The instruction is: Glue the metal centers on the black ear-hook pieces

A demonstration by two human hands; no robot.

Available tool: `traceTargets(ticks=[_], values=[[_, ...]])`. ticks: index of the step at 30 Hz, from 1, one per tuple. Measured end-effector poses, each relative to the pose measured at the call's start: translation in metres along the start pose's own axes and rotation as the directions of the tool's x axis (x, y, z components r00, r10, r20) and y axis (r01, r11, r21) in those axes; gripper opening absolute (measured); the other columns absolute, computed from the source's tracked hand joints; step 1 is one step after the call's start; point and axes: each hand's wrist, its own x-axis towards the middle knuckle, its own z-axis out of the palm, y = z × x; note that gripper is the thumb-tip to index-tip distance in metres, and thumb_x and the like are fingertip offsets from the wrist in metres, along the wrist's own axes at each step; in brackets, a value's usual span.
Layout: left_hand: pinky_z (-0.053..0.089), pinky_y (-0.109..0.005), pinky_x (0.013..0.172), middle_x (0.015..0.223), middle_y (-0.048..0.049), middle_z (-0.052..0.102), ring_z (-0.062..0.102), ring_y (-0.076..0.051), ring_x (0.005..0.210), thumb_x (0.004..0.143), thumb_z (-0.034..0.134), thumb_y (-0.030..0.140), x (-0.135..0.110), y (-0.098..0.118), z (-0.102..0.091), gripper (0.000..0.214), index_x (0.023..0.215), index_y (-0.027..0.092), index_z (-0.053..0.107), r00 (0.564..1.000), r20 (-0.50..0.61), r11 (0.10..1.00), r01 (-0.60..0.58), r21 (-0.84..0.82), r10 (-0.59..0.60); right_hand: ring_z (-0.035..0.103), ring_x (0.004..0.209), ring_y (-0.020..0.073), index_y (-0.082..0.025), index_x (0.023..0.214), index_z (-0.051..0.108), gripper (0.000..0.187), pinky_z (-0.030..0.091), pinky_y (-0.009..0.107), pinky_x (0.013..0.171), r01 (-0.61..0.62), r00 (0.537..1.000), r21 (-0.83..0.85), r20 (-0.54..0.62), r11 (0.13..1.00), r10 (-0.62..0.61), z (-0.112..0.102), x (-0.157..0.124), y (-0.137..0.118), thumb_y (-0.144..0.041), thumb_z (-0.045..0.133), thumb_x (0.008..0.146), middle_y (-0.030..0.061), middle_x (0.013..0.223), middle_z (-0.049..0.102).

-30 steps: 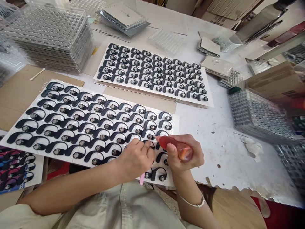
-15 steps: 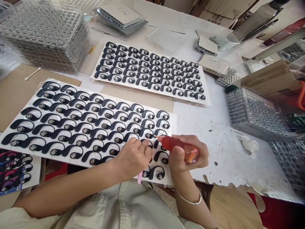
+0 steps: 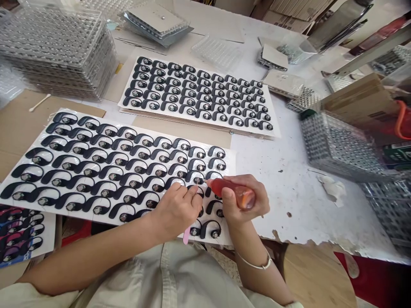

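Observation:
My right hand [image 3: 247,199] is wrapped round a red squeeze bottle [image 3: 229,190], tilted with its narrow nozzle pointing left. The nozzle tip is at the round end of a black ear-hook earphone part [image 3: 198,180]; whether it touches I cannot tell. My left hand [image 3: 178,207] is closed just left of the bottle, over the lower part of the same sheet. From under it sticks out the flat end of a pink stick [image 3: 186,236]; the rest is hidden by the fingers. Rows of these black hooks with silvery round centres cover the white sheet [image 3: 231,164].
Behind lies a second white sheet [image 3: 272,128] of black hooks. Stacked clear trays [image 3: 61,55] stand at the back left, more trays [image 3: 340,145] at the right. A cotton swab [image 3: 40,102] rests on cardboard, and a crumpled tissue [image 3: 332,188] lies right of my hands.
The red bottle and my right hand have shifted slightly left, bringing the nozzle tip closer to the hook's round end. My left hand keeps nearly the same place. The whole view has shifted a little.

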Motion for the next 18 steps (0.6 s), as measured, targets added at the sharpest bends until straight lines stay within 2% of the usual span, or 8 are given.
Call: traceTargets(ticks=[5,9,13,16,18], values=[[0.04,-0.03,0.058,0.069,-0.0054,0.064,0.052,-0.016,0.056,0.086,0.049,0.0,0.003,-0.001,-0.004,0.021,0.071,0.014,0.051,1.0,0.03,1.0,-0.001,0.008,0.0,0.06,0.058,0.0155,-0.02,0.092,0.06,0.023,0.047,0.03,0.048,0.01,1.0,0.009,-0.006,1.0,-0.01,0.001,-0.001,0.001,-0.028,0.071,0.074,0.0011,0.073,0.065],[0.04,-0.031,0.059,0.07,-0.0037,0.061,0.052,-0.016,0.057,0.084,0.05,0.002,0.005,-0.005,-0.01,0.016,0.075,0.015,0.052,0.989,0.143,0.998,0.036,-0.06,-0.028,0.059,0.057,0.0153,-0.02,0.093,0.061,0.023,0.047,0.029,0.047,-0.001,1.0,0.02,-0.007,1.0,0.001,0.0,-0.001,0.001,-0.028,0.071,0.074,0.001,0.073,0.064],[0.04,-0.031,0.06,0.065,-0.001,0.059,0.055,-0.018,0.058,0.08,0.057,0.008,0.009,-0.013,-0.016,0.007,0.083,0.015,0.055,0.954,0.291,0.977,0.119,-0.176,-0.064,0.059,0.057,0.0146,-0.02,0.092,0.06,0.022,0.047,0.028,0.048,-0.006,1.0,0.04,0.002,0.999,0.006,0.0,-0.001,0.001,-0.026,0.072,0.074,0.0002,0.072,0.064],[0.042,-0.031,0.062,0.064,-0.0005,0.061,0.058,-0.018,0.059,0.075,0.059,0.007,0.012,-0.02,-0.02,0.014,0.087,0.015,0.056,0.916,0.392,0.943,0.205,-0.263,-0.09,0.059,0.057,0.014,-0.02,0.093,0.06,0.023,0.046,0.028,0.048,0.006,1.0,0.041,0.001,0.999,-0.006,0.0,-0.001,0.001,-0.026,0.071,0.074,0.0002,0.072,0.063],[0.044,-0.031,0.065,0.067,-0.0011,0.063,0.061,-0.019,0.061,0.076,0.057,0.007,0.013,-0.022,-0.021,0.016,0.09,0.015,0.058,0.901,0.416,0.913,0.266,-0.308,-0.122,0.058,0.056,0.0136,-0.02,0.093,0.06,0.022,0.046,0.027,0.047,0.024,1.0,0.039,-0.006,0.999,-0.024,0.0,0.0,0.001,-0.026,0.071,0.075,0.0005,0.071,0.064]])
